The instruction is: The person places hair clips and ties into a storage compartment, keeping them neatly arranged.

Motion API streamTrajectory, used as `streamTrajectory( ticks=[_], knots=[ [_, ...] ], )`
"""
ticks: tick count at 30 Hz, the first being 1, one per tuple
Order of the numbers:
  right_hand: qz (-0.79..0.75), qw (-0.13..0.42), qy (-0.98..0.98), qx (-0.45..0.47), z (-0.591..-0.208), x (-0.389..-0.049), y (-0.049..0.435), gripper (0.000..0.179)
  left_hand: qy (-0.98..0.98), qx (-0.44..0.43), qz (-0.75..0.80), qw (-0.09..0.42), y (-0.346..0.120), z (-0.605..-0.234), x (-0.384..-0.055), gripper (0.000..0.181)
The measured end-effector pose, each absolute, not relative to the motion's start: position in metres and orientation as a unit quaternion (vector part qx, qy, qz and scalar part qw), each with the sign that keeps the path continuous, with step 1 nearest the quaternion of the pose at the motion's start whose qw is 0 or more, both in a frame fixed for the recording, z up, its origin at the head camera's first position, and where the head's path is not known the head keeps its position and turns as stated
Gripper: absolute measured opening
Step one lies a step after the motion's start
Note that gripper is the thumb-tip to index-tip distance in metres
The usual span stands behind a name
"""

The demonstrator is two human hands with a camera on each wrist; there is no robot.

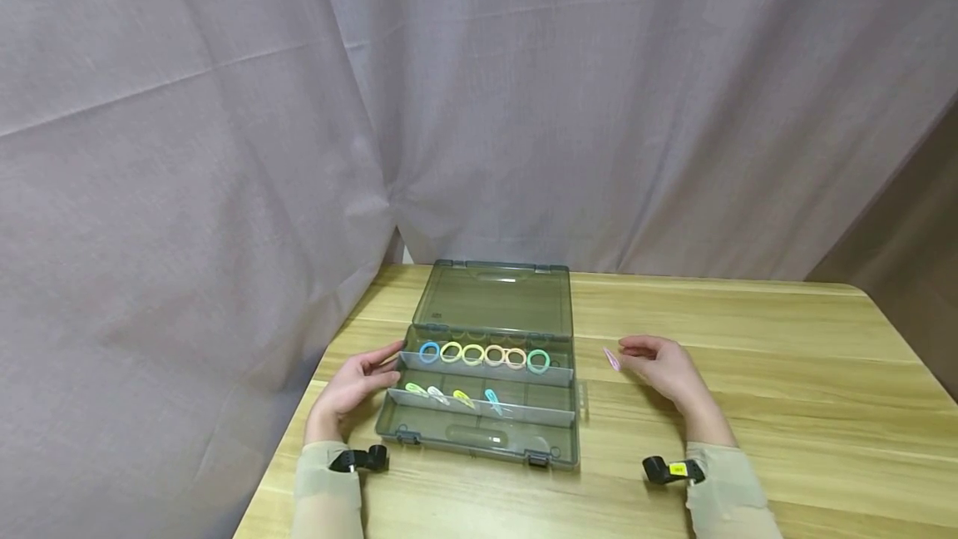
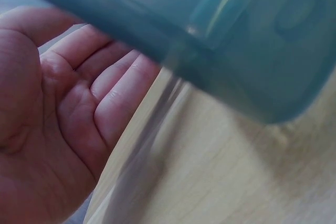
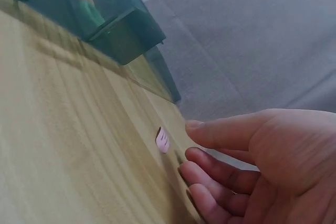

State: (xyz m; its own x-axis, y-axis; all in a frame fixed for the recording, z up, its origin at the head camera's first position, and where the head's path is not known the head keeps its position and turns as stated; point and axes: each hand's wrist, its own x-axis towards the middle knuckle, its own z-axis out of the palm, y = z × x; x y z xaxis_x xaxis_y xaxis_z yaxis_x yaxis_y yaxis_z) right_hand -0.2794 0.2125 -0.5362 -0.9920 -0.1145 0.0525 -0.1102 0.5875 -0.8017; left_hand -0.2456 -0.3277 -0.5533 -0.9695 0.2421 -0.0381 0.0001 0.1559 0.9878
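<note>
A pink snap hair clip (image 1: pixel 612 358) lies on the table to the right of the open divided box (image 1: pixel 479 437). My right hand (image 1: pixel 662 368) is beside it, thumb and fingertips close to its right side. In the right wrist view the clip (image 3: pixel 163 140) shows a small gap from the thumb, and the fingers are loosely bent. At the box's left wall my left hand (image 1: pixel 358 385) rests with thumb and fingers spread along the side. In the left wrist view, the box's wall (image 2: pixel 173 59) hides the fingertips.
Several coloured rings (image 1: pixel 473 354) stand along the box's back divider. Several snap clips (image 1: pixel 464 398) sit on the front divider. The lid (image 1: pixel 497 298) lies folded back toward the grey curtain (image 1: pixel 524 106). Wood-grained table (image 1: pixel 786 373) extends to the right.
</note>
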Motion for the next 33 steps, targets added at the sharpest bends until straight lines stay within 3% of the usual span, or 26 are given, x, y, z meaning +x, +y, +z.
streamTrajectory(
  ticks=[7,17,33],
  knots=[
    [-0.442,0.029,0.896,-0.047,-0.538,-0.277,0.211,0.049,0.762,0.095,0.633,0.092,-0.328,-0.555,-0.246,0.064],
    [-0.406,-0.017,0.913,-0.030,-0.549,-0.282,0.200,0.038,0.762,0.100,0.634,0.088,-0.329,-0.554,-0.245,0.064],
    [-0.387,-0.017,0.922,-0.012,-0.548,-0.279,0.194,0.029,0.755,0.101,0.641,0.092,-0.329,-0.554,-0.245,0.067]
  ],
)
